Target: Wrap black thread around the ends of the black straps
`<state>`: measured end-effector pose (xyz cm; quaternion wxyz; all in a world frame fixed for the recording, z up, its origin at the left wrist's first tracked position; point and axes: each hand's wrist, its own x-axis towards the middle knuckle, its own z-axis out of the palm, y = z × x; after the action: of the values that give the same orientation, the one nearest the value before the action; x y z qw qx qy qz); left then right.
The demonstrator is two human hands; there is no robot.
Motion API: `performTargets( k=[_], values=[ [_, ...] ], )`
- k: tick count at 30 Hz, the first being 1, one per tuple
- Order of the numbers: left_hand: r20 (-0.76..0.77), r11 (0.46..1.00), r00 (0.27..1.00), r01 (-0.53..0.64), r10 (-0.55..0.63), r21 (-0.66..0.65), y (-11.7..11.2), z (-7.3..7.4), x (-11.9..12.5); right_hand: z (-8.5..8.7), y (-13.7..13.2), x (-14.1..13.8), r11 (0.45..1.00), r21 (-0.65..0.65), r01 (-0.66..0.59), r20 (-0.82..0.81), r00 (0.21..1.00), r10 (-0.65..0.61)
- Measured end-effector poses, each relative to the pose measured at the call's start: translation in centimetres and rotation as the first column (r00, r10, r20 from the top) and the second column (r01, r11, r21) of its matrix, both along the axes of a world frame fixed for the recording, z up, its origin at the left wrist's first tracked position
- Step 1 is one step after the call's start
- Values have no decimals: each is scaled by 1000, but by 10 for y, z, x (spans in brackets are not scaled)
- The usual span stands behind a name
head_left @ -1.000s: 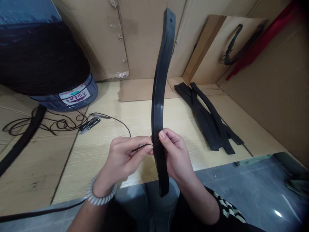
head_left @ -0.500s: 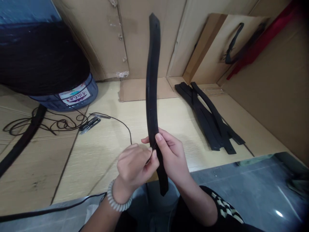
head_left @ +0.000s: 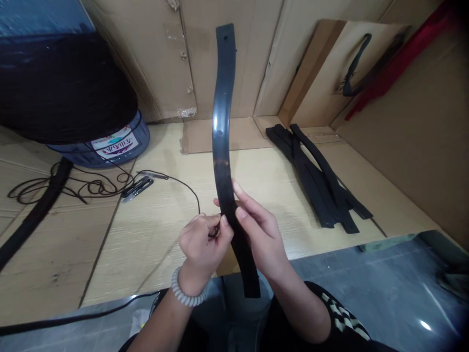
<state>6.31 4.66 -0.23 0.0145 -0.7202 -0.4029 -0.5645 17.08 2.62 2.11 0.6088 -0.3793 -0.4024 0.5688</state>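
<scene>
Black rubber strap [head_left: 221,146], black cord loop [head_left: 213,234], pale woodgrain bench [head_left: 154,249], white coil bracelet [head_left: 186,288], plus a black sleeve [head_left: 344,318] with cream zigzag checks.

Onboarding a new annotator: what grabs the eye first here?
A curved black strap stands upright at centre, gripped by the right hand, while the left hand pinches a thin black cord at its edge. A pile of similar straps lies to the right; a big black coil sits far left.

Cardboard sheets [head_left: 146,63] line the wall behind the pale wood-grain table [head_left: 110,249] and rise along its right side. Past the table's near right edge lies a glossy grey floor [head_left: 366,288], marked by a bright spot of reflected light [head_left: 425,325].
</scene>
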Motion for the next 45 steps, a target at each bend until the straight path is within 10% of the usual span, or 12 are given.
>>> performTargets(
  k=[11,35,45],
  values=[
    [-8,993,997,83,-82,84,4,2,-6,-1,6,-6,996,-9,85,-30,996,-85],
    [208,994,972,101,-106,37,4,-10,-1,-9,-3,-8,986,144,-88,-314,941,130],
    [145,989,981,114,-127,96,6,-4,0,0,-2,-16,984,157,79,-201,978,-46]
  ],
)
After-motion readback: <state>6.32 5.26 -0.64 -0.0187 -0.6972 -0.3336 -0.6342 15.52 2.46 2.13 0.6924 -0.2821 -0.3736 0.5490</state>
